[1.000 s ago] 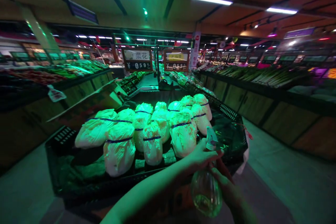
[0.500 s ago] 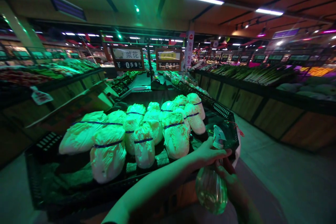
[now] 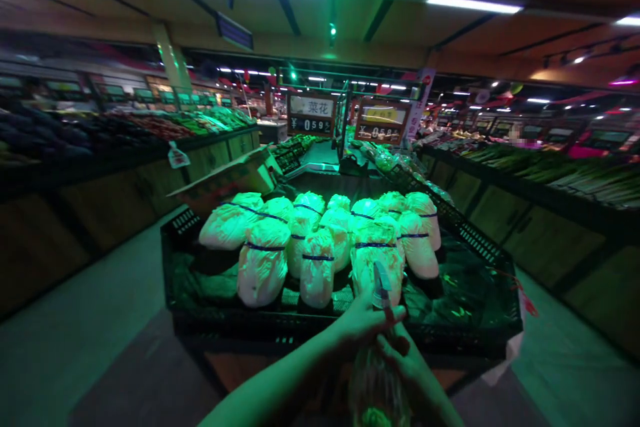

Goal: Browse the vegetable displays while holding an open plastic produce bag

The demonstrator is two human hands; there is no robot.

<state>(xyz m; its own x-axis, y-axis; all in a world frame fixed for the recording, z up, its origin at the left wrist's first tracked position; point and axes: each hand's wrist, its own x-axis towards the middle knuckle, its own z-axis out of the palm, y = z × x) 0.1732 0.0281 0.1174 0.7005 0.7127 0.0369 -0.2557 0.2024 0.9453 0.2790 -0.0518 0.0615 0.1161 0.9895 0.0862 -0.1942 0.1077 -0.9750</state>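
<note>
A clear spray bottle (image 3: 379, 387) with liquid in it is upright in front of the display, its pale spray head (image 3: 381, 283) pointing up among the cabbages. My left hand (image 3: 367, 317) is closed around the neck just under the head. Below it and to the right, my right hand (image 3: 403, 350) is also closed on the bottle's upper part, some fingers hidden. Behind the spray head stands a napa cabbage (image 3: 376, 250) with a dark band. Several more banded cabbages (image 3: 264, 273) sit in rows on the dark-lined display bin (image 3: 463, 280).
Two price signs (image 3: 311, 115) stand at the back of the bin. A cardboard box (image 3: 233, 177) leans behind its left side. Vegetable counters run along the left (image 3: 115, 187) and right (image 3: 560, 213), with floor aisles (image 3: 115, 307) between.
The view has turned left, so the display appears further right. The bottle and both hands have moved left across the bin, from its right corner to in front of the cabbages.
</note>
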